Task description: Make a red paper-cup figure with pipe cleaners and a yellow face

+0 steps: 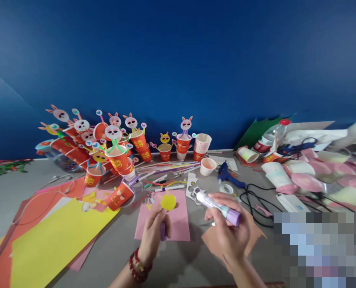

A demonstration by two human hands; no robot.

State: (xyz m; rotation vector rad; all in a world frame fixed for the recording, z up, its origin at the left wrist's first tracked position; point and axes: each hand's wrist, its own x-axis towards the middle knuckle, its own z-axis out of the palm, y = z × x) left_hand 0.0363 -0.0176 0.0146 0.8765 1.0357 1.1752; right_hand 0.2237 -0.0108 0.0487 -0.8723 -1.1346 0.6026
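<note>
My left hand [154, 228], with a red bead bracelet at its wrist, pinches a small yellow paper circle [168, 203] between thumb and finger. A purple piece like a cap [163, 230] is tucked in the same hand's curled fingers. In my right hand [233, 232] is a white glue stick [218, 208] with a purple end, tilted with its white end toward the left. Beneath my left hand lies a pink paper sheet [179, 224], and an orange-brown sheet [212, 242] lies under my right.
Red paper cups with rabbit faces [116, 160] crowd the back left. Stacked cups [202, 146], a blue glue gun [229, 176] and its black cable are behind my right hand. Yellow paper [64, 244] covers the left side. A bottle [272, 136] and pink-white cups [278, 176] stand right.
</note>
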